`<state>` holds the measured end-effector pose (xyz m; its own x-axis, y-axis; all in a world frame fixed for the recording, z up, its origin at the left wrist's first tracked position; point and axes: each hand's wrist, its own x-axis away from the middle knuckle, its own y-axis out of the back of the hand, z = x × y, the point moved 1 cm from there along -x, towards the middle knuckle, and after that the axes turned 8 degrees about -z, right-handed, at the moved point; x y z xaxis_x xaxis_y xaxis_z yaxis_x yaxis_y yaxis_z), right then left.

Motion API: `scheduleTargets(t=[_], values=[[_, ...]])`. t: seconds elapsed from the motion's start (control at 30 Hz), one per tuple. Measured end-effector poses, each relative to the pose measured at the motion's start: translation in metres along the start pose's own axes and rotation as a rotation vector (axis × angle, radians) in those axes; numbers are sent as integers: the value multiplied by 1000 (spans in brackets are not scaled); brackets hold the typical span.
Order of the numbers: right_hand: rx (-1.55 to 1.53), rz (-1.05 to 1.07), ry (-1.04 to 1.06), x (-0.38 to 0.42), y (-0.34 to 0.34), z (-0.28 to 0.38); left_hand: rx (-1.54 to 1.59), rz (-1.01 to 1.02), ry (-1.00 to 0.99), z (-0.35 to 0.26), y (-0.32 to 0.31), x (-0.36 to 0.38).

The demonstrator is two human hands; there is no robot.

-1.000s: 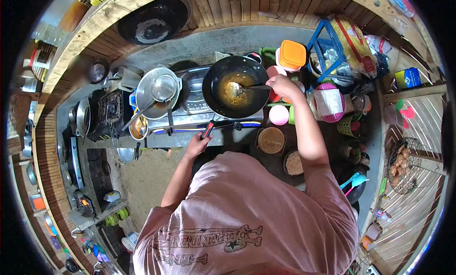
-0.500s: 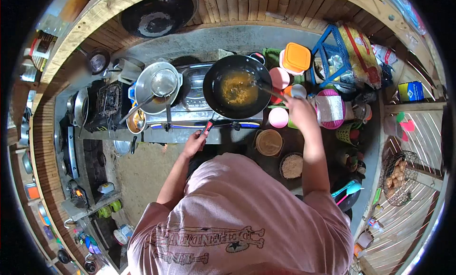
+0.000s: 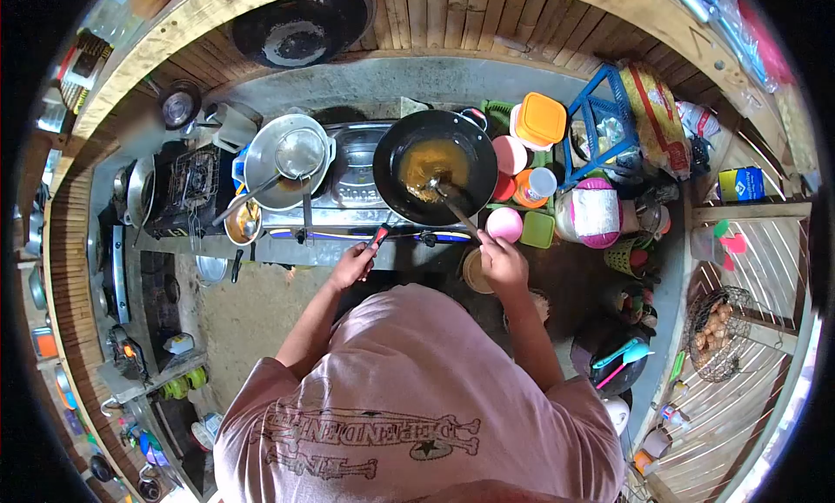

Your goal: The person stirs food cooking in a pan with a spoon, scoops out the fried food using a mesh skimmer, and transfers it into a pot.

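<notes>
My left hand (image 3: 355,264) is closed round the red-and-black handle (image 3: 379,236) of a black frying pan (image 3: 391,174). The pan sits on the right side of the stove, with brownish oil and small golden bits (image 3: 426,161) inside. In my right hand (image 3: 504,264) is the wooden handle of a spatula (image 3: 454,209). Its metal head rests in the oil at the pan's near right, partly hidden by the liquid. Left of the pan, a metal strainer (image 3: 301,153) lies across a silver pot (image 3: 261,168).
A gas stove (image 3: 357,159) stands on the counter. Right of the pan are an orange-lidded tub (image 3: 543,118), a pink lid (image 3: 504,226), a green lid (image 3: 538,230) and a blue plastic rack (image 3: 600,112). A small bowl (image 3: 243,229) sits at the left.
My right hand has come down and left, closer to my body. The spatula's head has moved from the pan's right side toward its near middle. My left hand stays on the handle.
</notes>
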<state>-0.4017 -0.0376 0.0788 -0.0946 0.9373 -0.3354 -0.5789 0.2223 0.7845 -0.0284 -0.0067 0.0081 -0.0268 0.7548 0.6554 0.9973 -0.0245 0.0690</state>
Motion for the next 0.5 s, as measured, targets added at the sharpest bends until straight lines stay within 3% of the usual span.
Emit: scheduleTargets(t=[0.1, 0.23, 0.33, 0.5], values=[[7, 18, -112, -4, -7, 9, -4, 15, 8, 2, 5, -3], [81, -8, -46, -9, -32, 23, -39, 48, -12, -5, 8, -1], [116, 62, -140, -26, -37, 37, -38, 103, -23, 6, 13, -16], [100, 29, -55, -39, -47, 64, 11, 190, 9, 20, 15, -32]])
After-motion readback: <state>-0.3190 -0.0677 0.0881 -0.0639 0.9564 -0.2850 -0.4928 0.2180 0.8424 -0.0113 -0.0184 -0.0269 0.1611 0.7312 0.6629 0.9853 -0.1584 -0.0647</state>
